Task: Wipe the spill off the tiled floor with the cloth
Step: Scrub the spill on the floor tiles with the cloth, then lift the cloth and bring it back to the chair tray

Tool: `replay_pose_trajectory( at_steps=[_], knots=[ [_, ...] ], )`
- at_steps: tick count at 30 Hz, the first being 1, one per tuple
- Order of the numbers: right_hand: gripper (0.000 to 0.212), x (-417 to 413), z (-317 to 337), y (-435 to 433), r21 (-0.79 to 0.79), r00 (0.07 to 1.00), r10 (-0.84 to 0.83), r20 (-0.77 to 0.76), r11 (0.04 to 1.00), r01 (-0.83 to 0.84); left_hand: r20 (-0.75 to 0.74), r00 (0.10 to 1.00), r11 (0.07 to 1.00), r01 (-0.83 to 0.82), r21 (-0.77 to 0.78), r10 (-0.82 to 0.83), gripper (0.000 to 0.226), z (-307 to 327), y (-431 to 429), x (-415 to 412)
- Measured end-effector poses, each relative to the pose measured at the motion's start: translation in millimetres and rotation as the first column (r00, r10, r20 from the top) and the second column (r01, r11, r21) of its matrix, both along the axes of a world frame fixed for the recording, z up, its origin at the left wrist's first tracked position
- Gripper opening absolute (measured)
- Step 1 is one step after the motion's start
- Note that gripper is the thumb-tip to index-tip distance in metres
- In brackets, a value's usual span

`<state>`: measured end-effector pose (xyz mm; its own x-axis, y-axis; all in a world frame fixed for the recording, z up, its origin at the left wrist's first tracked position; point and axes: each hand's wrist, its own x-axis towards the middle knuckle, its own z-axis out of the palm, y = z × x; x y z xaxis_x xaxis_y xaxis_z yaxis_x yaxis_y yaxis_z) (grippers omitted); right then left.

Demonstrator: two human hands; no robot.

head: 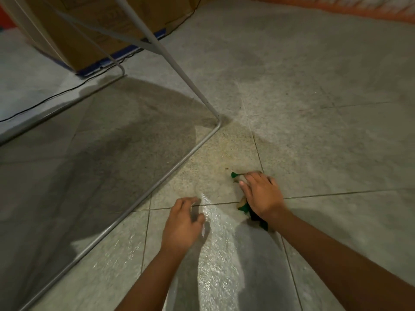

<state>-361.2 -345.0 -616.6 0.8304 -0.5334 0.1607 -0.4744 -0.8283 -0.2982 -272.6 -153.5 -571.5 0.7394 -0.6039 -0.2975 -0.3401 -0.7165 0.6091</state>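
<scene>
Wet tile glistens closest to us, a shiny streak of spill (217, 261) running up between the two forearms to a grout line, so plenty looks left to wipe. The left hand (183, 223) sits low just beside that streak, fingers relaxed and holding nothing. I read it as a brace for someone crouched over the tiled floor (336, 153), though blur hides whether it touches down. Across the streak, the right hand (261, 194) lies spread on top of the green cloth (258, 217), palm and fingers pressing it flat rather than clutching it, which puts more fabric on the wet. The cloth is bunched under that hand, with a green tip poking out past the fingers and a darker tail by the wrist, right at the sheen's edge. Likely next call is a sweep leftward through the shine. Farther out, a grey metal frame (157, 182) bends along the floor, a hard limit for any stroke. Beyond it are a cardboard box (89, 41) and a thin black cable (45, 101), both worth keeping dry.
</scene>
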Motion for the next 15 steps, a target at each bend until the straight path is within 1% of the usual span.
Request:
replay_pose_trajectory(
  at_steps=[2,3,5,6,7,9,11,12,13,14,15],
  knots=[
    [0.037,-11,9,-1,0.197,0.994,-0.107,-0.034,0.974,0.111,-0.060,0.998,0.999,-0.034,-0.028,0.032,0.046,4,-3,-10],
    [0.037,-18,16,-1,0.313,0.986,-0.164,-0.023,0.936,0.163,-0.114,0.992,0.997,-0.054,-0.046,0.049,0.046,8,-4,-16],
    [0.036,-26,33,1,0.541,0.949,-0.315,0.025,0.802,0.253,-0.253,0.966,0.993,-0.079,-0.092,0.053,0.049,18,-9,-28],
    [0.037,-27,43,2,0.628,0.919,-0.395,0.021,0.720,0.295,-0.321,0.947,0.992,-0.067,-0.108,0.029,0.051,24,-12,-35],
    [0.040,-26,50,1,0.697,0.886,-0.464,-0.015,0.630,0.342,-0.390,0.921,0.993,-0.042,-0.112,-0.005,0.054,31,-16,-43],
    [0.046,-24,62,2,0.812,0.813,-0.573,-0.104,0.423,0.402,-0.502,0.862,0.993,0.009,-0.118,-0.068,0.065,45,-24,-59],
    [0.052,-20,70,4,0.906,0.746,-0.642,-0.176,0.190,0.378,-0.558,0.822,0.988,0.031,-0.153,-0.113,0.078,54,-36,-69],
    [0.056,-19,77,7,0.928,0.719,-0.665,-0.203,0.105,0.359,-0.567,0.814,0.984,0.029,-0.177,-0.125,0.083,60,-42,-72],
    [0.056,-18,83,10,0.937,0.698,-0.682,-0.217,0.054,0.344,-0.577,0.805,0.981,0.032,-0.189,-0.138,0.086,66,-47,-74],
    [0.056,-17,90,12,0.942,0.685,-0.694,-0.223,0.027,0.334,-0.584,0.797,0.979,0.043,-0.197,-0.153,0.085,72,-52,-75],
    [0.056,-16,97,13,0.947,0.676,-0.704,-0.220,0.014,0.322,-0.591,0.789,0.977,0.057,-0.204,-0.170,0.078,79,-56,-74]
  ],
)
